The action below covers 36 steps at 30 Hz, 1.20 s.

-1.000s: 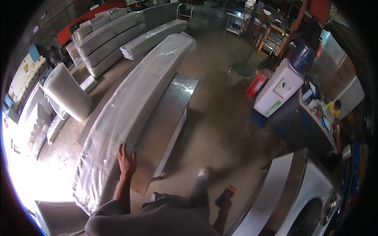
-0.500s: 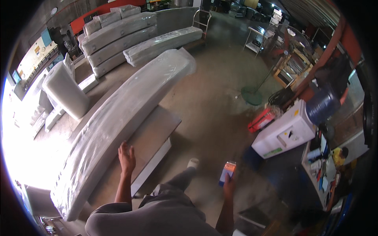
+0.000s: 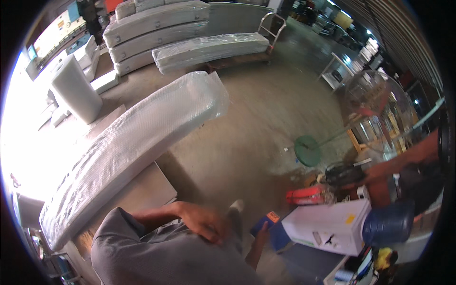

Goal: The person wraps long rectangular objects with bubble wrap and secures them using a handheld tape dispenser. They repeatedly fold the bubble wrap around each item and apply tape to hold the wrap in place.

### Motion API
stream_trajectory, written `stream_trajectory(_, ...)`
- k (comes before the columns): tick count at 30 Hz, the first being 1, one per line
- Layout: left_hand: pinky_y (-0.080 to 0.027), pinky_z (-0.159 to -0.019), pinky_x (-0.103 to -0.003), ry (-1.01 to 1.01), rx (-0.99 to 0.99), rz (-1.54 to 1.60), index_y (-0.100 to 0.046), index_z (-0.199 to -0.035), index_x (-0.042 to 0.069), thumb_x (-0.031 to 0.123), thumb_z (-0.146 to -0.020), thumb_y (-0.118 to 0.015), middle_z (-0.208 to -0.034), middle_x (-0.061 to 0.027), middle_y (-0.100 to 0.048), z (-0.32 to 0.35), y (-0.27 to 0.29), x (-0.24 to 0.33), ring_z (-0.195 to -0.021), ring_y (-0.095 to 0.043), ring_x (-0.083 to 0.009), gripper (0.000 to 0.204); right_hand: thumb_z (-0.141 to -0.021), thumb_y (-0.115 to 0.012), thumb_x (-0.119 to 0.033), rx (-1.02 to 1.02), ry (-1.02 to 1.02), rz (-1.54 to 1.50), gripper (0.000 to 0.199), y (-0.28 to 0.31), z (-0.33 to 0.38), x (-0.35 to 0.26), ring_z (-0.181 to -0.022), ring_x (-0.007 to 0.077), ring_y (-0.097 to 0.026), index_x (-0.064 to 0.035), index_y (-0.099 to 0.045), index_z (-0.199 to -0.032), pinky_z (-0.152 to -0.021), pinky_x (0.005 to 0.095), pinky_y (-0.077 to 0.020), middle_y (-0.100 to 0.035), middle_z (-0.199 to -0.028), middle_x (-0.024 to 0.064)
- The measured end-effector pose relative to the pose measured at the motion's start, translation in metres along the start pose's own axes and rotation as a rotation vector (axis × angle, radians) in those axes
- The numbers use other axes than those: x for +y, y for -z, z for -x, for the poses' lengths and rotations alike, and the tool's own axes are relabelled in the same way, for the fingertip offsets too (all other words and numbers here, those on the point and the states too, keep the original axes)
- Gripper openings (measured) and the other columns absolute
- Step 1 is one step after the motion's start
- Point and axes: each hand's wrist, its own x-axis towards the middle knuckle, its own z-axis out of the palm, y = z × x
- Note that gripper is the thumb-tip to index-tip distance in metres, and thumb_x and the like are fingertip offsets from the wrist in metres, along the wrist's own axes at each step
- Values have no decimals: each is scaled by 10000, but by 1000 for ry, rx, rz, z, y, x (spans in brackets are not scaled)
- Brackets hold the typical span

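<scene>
Right hand [image 3: 262, 228] grips what looks like a blue-and-orange tape dispenser [image 3: 267, 221]; left hand [image 3: 202, 222], loosely spread and empty, sits at its nine o'clock.

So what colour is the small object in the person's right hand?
Blue with an orange end: the small object in the right hand, head view.

Harsh daylight blows out the left edge to white; the right side sits dim. Fisheye bending curves the rim, and the left hand [image 3: 205, 223] is motion-blurred.
</scene>
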Motion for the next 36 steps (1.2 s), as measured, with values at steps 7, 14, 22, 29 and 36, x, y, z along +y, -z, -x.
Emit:
stream_trajectory(7,-478,-686,-426,-570,766,-262,-697,-1222,-34,468,-998,-627,-753,-140,-622,-110,180,54,-689,-605,-280,554,-1021,-577,-494,-252,335,317,715,-97,-223,-126,-984,368,-713,-15,-424,-1530,-840,455,-532,-715,-1145,246)
stream_trajectory(14,-372,-604,-346,-828,940,-488,-691,-1230,21,485,-1059,-542,-675,-29,-560,-181,281,101,-532,-469,-175,516,-971,-665,-512,-783,555,275,617,-262,-393,-339,-1047,362,-703,37,-645,-1253,-883,439,-525,-717,-1168,219)
stream_trajectory(22,-388,-503,-394,-1159,672,477,-637,-1193,-144,361,-1071,-555,-659,-50,-582,-169,381,52,-495,-518,-216,526,-970,-675,-511,-968,996,298,591,-465,-374,-543,-975,305,-725,34,-665,-1198,-841,399,-543,-738,-1048,191)
stream_trajectory(29,-376,-477,-382,-1441,997,224,-634,-1155,-139,212,-1062,-580,-691,-115,-627,-145,473,26,-472,-513,-239,367,-900,-745,-530,-1501,1342,414,611,-614,-254,-615,-971,387,-720,34,-665,-1121,-858,455,-565,-736,-987,212)
stream_trajectory(36,-319,-477,-417,-1589,1414,-161,-671,-1124,-128,189,-1057,-587,-736,-136,-669,-148,545,19,-464,-504,-258,334,-835,-810,-458,-1923,2230,-33,543,-701,-128,-575,-1094,392,-663,32,-693,-1039,-927,459,-550,-730,-908,184)
